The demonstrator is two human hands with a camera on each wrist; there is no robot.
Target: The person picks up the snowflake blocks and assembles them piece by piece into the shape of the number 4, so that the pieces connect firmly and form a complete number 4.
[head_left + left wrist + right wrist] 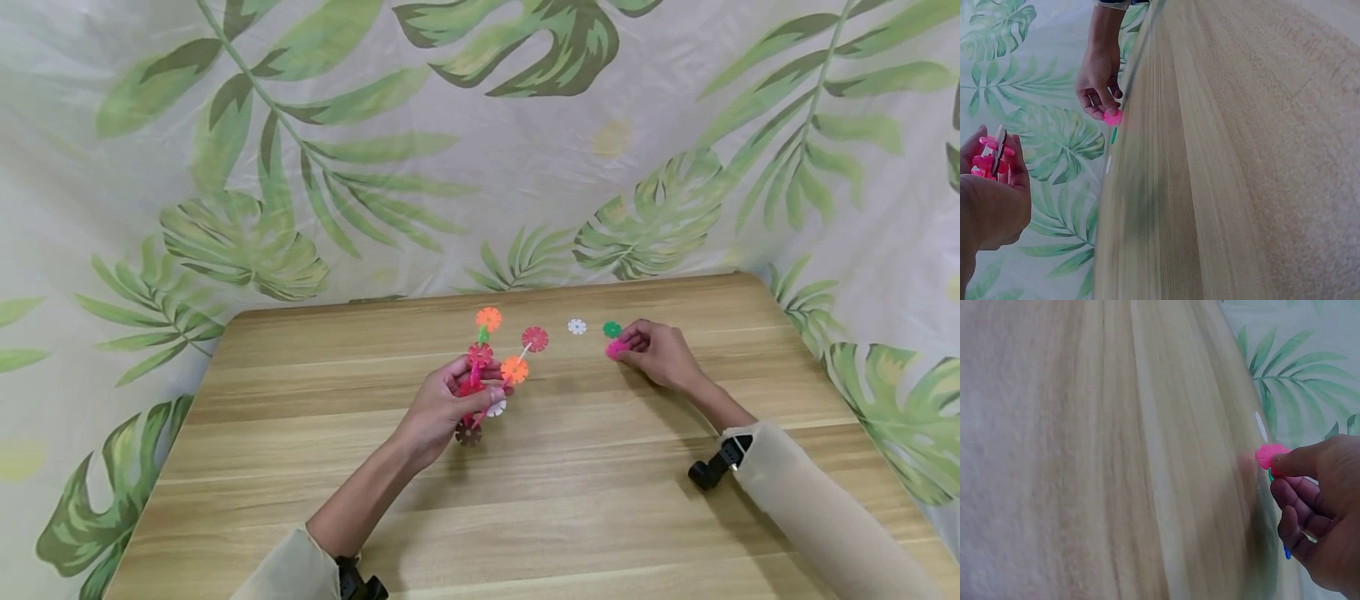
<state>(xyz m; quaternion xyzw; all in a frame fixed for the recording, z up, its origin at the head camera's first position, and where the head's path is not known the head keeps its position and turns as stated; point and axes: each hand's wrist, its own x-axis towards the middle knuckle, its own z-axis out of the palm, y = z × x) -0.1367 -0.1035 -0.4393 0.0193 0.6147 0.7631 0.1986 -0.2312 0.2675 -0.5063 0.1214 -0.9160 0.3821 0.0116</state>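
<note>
My left hand (442, 408) grips a joined build of notched plastic discs above the table. In it I see an orange disc (489, 318) at the top, a red disc (535, 338) and another orange disc (514, 370) on the right, and a brown disc (468, 432) at the bottom. The fingers hide part of the build. Between thumb and fingertips, my right hand (660, 354) pinches a pink notched disc (1270, 455). A green disc (612, 330) lies just beyond that pink one, with a white disc (577, 327) to its left.
The wooden table (600, 500) ends at its far edge close behind the loose discs. A leaf-patterned cloth (420, 192) hangs behind it and at the sides. Under the right hand, a small blue piece (1287, 554) shows in the right wrist view.
</note>
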